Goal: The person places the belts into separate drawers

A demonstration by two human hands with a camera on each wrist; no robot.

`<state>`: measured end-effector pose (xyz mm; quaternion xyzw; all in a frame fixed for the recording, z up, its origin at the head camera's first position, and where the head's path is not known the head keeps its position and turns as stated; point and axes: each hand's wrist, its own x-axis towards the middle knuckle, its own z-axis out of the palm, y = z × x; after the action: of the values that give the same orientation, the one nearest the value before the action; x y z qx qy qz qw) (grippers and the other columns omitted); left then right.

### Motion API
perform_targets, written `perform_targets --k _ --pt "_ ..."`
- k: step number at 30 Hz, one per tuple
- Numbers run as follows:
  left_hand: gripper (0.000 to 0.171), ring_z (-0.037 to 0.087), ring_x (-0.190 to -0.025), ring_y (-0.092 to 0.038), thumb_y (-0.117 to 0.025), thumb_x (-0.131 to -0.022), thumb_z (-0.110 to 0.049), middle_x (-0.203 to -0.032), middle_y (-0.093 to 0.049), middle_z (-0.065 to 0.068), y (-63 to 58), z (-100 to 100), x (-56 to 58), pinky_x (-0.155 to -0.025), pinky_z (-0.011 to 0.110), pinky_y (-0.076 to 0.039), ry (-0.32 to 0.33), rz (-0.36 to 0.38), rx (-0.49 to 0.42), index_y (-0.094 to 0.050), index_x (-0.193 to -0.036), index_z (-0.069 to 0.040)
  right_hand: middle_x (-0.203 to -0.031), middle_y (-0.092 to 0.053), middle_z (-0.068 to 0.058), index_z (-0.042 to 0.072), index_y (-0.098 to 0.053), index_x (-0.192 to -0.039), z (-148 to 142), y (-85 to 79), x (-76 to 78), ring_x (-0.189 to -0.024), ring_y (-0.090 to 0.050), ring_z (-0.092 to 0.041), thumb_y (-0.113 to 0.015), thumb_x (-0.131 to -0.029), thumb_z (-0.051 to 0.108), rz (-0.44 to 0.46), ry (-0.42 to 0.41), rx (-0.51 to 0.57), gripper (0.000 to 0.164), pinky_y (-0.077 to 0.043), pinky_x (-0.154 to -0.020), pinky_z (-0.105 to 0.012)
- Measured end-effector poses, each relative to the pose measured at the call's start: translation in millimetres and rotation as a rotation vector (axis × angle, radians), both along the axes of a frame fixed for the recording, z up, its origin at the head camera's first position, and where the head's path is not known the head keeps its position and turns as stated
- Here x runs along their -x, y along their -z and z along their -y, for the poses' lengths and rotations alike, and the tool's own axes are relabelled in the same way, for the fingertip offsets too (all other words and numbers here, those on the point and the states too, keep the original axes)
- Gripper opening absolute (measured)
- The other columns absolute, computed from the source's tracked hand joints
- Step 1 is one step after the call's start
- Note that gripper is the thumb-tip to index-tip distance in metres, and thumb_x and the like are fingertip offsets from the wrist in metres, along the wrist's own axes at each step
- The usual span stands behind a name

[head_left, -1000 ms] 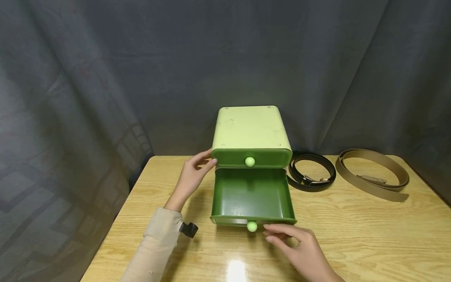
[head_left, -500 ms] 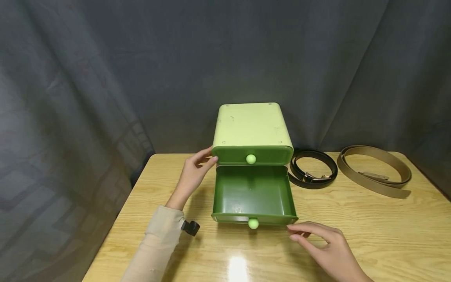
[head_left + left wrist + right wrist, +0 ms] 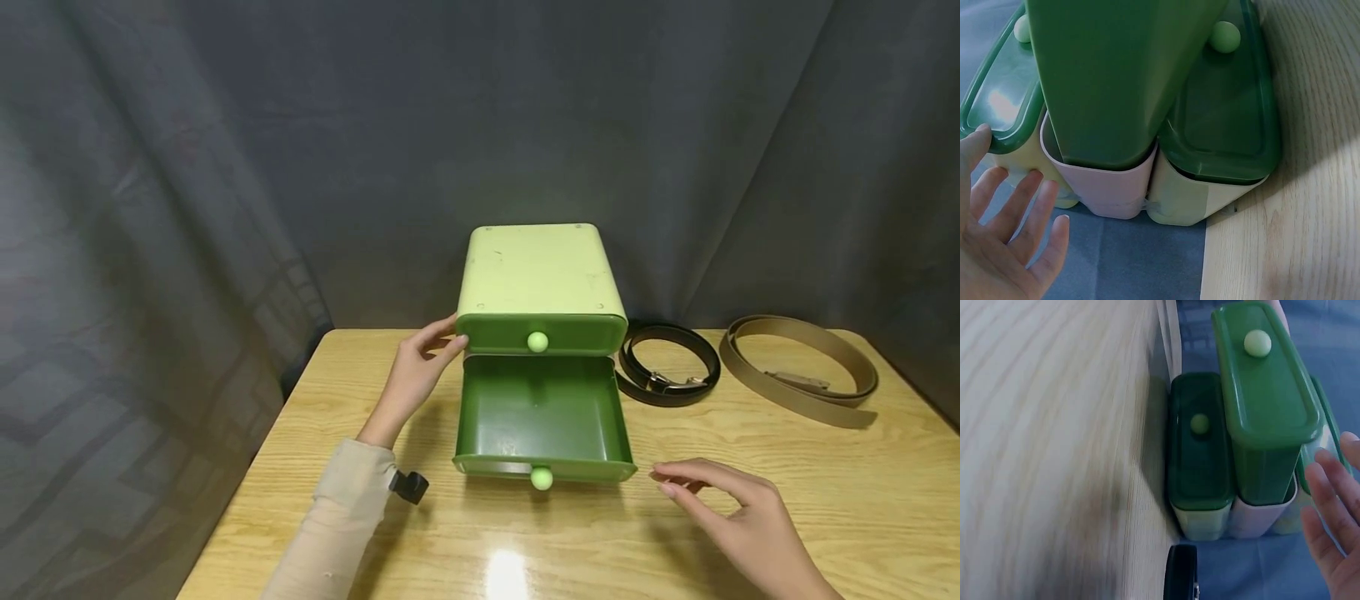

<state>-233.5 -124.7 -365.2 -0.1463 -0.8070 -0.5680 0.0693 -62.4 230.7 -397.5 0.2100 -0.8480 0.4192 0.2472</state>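
On the table (image 3: 750, 443), the chest (image 3: 540, 268) is standing near the back edge, looking stiff, smooth and probably light enough to need steadying. Its middle drawer (image 3: 542, 417) is jutting out, seeming thin-walled, hard and somewhat slippery. The left hand (image 3: 412, 375) is touching the chest's upper left corner, fingers loosely spread along the side, thumb at the front. The right hand (image 3: 753, 518) is hovering just beside the drawer, relaxed, gripping nothing. The drawer's knob (image 3: 541, 478) is likely offering the surest hold.

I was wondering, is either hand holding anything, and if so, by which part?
Nothing is plainly gripped: the left hand touches the drawer box at the left edge of its top drawer, and the right hand holds nothing.
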Motion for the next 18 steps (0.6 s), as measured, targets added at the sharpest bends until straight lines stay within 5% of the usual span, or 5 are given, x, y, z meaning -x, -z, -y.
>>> perform_targets --k 18 --pt "0.045 0.020 -0.112 -0.060 -0.066 -0.097 -0.033 -0.131 -0.062 0.002 2.9 -1.8 -0.8 -0.092 0.043 -0.048 0.009 -0.011 -0.017 -0.059 -0.139 -0.020 -0.099 -0.075 0.005 0.009 -0.077 -0.104 -26.6 3.0 30.7 -0.091 -0.066 0.003 -0.077 -0.081 -0.007 0.130 0.096 0.028 0.028 -0.047 -0.076 -0.009"
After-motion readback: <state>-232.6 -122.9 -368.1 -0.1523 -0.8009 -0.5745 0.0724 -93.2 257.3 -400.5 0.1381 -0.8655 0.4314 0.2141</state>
